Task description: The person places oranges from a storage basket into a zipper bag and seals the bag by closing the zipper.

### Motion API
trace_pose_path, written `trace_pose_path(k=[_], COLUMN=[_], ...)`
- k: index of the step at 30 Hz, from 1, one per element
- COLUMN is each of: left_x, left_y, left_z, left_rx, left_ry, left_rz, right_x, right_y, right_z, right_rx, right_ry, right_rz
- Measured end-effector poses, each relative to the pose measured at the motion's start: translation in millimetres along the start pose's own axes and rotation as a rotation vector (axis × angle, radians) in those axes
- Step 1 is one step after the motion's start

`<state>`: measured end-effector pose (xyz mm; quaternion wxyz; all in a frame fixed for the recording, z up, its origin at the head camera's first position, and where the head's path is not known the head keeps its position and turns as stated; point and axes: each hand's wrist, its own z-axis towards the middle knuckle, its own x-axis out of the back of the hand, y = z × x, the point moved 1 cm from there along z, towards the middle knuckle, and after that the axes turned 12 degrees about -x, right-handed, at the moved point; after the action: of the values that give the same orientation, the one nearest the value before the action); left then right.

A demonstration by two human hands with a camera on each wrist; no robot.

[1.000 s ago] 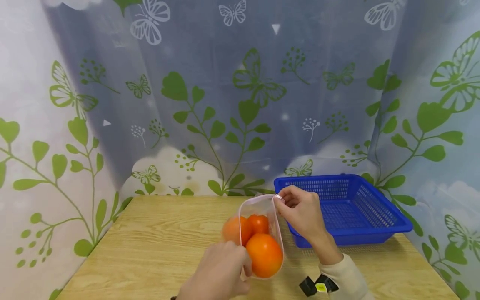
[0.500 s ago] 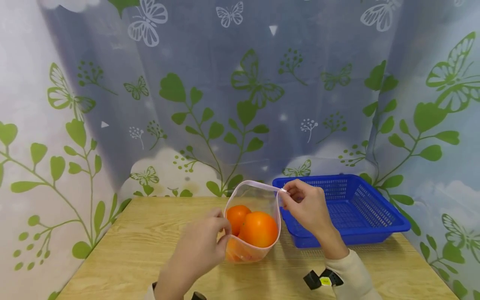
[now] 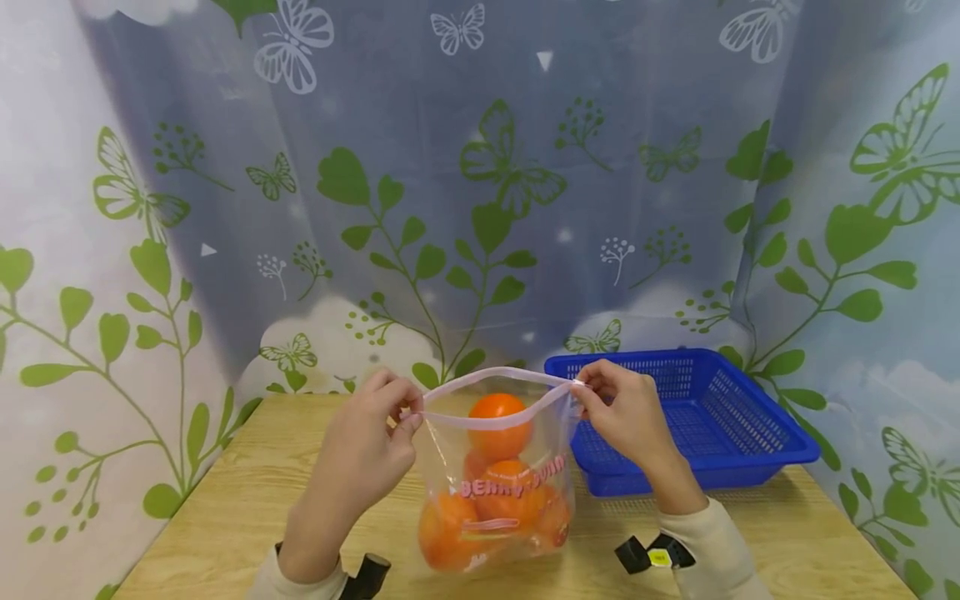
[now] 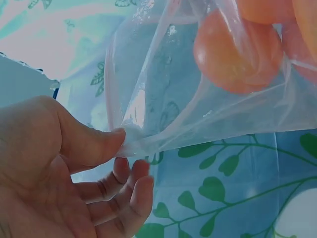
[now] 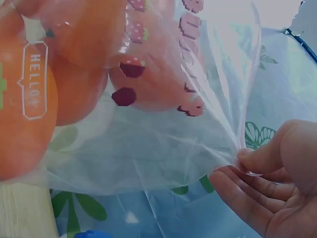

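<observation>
A clear zip bag (image 3: pixel 441 462) with a pink rim and pink lettering hangs upright over the table, its mouth partly spread. Inside are several round orange-red fruits (image 3: pixel 497 407), one piled above the others. My left hand (image 3: pixel 360 450) pinches the left corner of the rim between thumb and index finger, while the other fingers (image 4: pixel 141 198) curl loosely below. At the opposite corner, my right hand (image 3: pixel 628 421) pinches the rim beside a small white tab (image 3: pixel 578 384). Both wrist views show the see-through film stretched from the pinched corners. Whether the bag's bottom touches the table cannot be told.
A blue plastic basket (image 3: pixel 693 481) with perforated walls stands at the right of the wooden table (image 3: pixel 247 483), close behind my right hand. A curtain (image 3: pixel 420 150) with leaves and butterflies hangs around the back and sides.
My left hand has gone from the bag's near side up to its left corner. The bag has turned from tilted, mouth toward me, to upright, and its mouth has narrowed. My right hand keeps its pinch.
</observation>
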<state>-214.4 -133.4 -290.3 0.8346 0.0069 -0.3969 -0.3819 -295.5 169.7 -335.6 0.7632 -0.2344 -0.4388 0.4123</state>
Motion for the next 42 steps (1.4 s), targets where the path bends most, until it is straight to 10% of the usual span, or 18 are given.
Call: trace_pose_path(k=[11, 42], left_x=[-3.6, -12.8], left_y=[-24.0, -84.8], left_z=[1.2, 8.0], left_rx=[0.072, 0.214], left_ry=[-0.053, -0.042], left_rz=[-0.128, -0.191], right_x=[11.3, 13.1], right_y=[-9, 0], right_z=[0, -1], right_rx=[0.099, -0.101], right_ry=[0.047, -0.167], right_rz=[0.036, 0.077])
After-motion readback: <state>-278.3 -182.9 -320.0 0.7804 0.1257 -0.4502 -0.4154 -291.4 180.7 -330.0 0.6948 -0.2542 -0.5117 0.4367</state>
